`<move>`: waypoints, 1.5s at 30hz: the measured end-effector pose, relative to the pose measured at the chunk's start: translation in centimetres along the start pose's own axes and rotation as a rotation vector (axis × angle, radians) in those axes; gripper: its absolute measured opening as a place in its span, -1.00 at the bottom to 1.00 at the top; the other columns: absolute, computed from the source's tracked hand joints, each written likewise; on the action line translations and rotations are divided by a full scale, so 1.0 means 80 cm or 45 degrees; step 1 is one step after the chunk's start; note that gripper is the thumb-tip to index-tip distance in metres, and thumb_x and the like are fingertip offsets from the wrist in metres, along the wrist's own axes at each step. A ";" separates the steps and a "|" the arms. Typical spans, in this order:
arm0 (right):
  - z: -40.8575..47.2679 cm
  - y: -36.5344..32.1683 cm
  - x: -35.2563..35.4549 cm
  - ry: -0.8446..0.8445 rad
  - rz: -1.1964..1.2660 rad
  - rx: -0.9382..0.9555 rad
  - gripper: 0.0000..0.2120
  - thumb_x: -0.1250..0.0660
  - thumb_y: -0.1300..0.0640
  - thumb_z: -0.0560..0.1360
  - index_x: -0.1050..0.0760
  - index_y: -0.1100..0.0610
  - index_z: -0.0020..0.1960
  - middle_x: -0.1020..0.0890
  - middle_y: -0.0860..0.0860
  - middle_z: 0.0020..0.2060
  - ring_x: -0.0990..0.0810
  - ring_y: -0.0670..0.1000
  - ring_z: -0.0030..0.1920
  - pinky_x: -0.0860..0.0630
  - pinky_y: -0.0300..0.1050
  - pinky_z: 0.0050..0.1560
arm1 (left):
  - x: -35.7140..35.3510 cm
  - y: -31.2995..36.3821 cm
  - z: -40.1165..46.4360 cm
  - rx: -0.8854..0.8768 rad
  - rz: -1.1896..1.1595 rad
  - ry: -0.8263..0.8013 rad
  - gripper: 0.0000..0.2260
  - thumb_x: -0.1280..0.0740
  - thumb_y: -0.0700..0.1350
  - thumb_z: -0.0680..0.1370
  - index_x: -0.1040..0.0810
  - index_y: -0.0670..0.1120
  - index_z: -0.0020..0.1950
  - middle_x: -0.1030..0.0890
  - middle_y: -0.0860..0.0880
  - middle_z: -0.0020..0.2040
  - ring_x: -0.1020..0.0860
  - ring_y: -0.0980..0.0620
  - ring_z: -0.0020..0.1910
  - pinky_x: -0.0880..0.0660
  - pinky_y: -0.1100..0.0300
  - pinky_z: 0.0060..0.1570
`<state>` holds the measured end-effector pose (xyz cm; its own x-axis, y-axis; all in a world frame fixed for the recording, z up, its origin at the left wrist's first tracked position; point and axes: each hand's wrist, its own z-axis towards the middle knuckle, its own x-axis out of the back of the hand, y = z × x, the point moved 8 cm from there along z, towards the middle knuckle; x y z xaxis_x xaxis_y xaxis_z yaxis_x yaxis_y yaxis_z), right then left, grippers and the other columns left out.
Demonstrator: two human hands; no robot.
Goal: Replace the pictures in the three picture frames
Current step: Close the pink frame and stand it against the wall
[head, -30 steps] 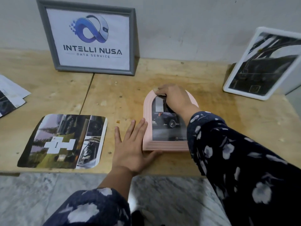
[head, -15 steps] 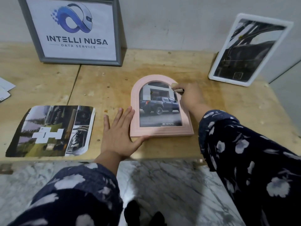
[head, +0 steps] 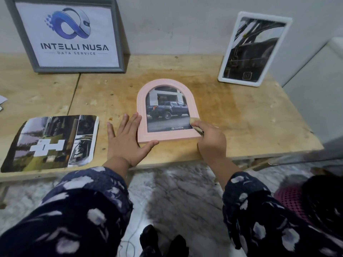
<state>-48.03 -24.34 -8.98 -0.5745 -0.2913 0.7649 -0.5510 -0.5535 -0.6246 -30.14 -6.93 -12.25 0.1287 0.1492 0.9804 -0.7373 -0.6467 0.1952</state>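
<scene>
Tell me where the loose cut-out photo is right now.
In the head view, the loose photo lies flat at the wooden table's front left, left of the left hand.

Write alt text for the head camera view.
A pink arched frame holding a truck photo lies flat on a wooden table, left hand flat beside it, right hand at its lower right corner. A loose photo lies left.

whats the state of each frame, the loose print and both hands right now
pink arched frame: lying flat on the table, truck picture inside
grey frame: upright against the wall, logo sheet inside
white frame: leaning on the wall, dark picture inside
loose print: flat on the table, unframed
left hand: open, flat beside the pink frame
right hand: fingertip on the frame's lower right edge
</scene>
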 end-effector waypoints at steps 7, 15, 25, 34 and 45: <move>-0.029 0.000 0.006 0.004 -0.062 0.012 -0.50 -0.12 0.40 0.35 -0.62 0.04 0.11 -0.66 -0.04 0.06 -0.49 0.08 0.12 -0.42 -0.15 -0.02 | -0.002 0.000 -0.001 -0.016 0.012 -0.003 -0.12 0.14 0.53 0.38 0.05 0.06 0.58 0.04 0.15 0.58 0.18 0.09 0.56 0.19 -0.26 0.46; -0.026 -0.027 0.004 0.098 -0.156 0.060 -0.62 -0.20 0.46 0.36 -0.60 0.21 0.08 -0.58 0.07 -0.24 -0.49 0.17 -0.03 -0.46 -0.13 -0.19 | -0.005 -0.005 0.000 0.022 0.058 -0.052 -0.01 0.13 0.56 0.36 0.11 -0.07 0.59 0.07 0.00 0.60 0.22 0.06 0.55 0.25 -0.25 0.45; -0.036 -0.116 -0.099 -0.408 -0.121 0.151 -0.65 -0.17 0.25 0.48 -0.53 -0.04 0.16 -0.60 0.03 -0.03 -0.48 0.05 0.08 -0.38 -0.15 -0.08 | -0.005 -0.004 0.000 0.030 0.083 -0.101 -0.03 0.20 0.52 0.34 0.12 -0.06 0.60 0.14 0.01 0.59 0.31 0.05 0.53 0.32 -0.27 0.42; 0.020 -0.114 -0.061 -0.666 0.710 -0.395 -0.65 -0.20 0.31 0.56 -0.51 0.01 0.26 -0.62 0.03 0.07 -0.61 0.01 0.02 -0.57 -0.14 -0.05 | -0.007 -0.005 0.000 0.024 0.103 -0.107 -0.03 0.20 0.55 0.37 0.26 -0.07 0.57 0.29 0.02 0.57 0.34 0.04 0.52 0.26 -0.30 0.42; 0.174 -0.141 -0.077 -0.329 -0.010 0.053 -0.67 -0.26 0.25 0.49 -0.57 0.04 0.21 -0.62 0.06 0.16 -0.56 0.11 0.18 -0.50 -0.10 0.11 | -0.006 -0.007 0.004 0.007 -0.018 -0.104 -0.11 0.17 0.56 0.38 0.24 0.09 0.57 0.29 0.19 0.54 0.32 0.07 0.53 0.31 -0.26 0.43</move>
<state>-29.82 -27.19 -4.46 -0.3937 -0.4735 0.7879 -0.5266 -0.5864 -0.6155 -29.57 -6.86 -12.87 0.1927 0.0970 0.9764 -0.7312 -0.6493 0.2089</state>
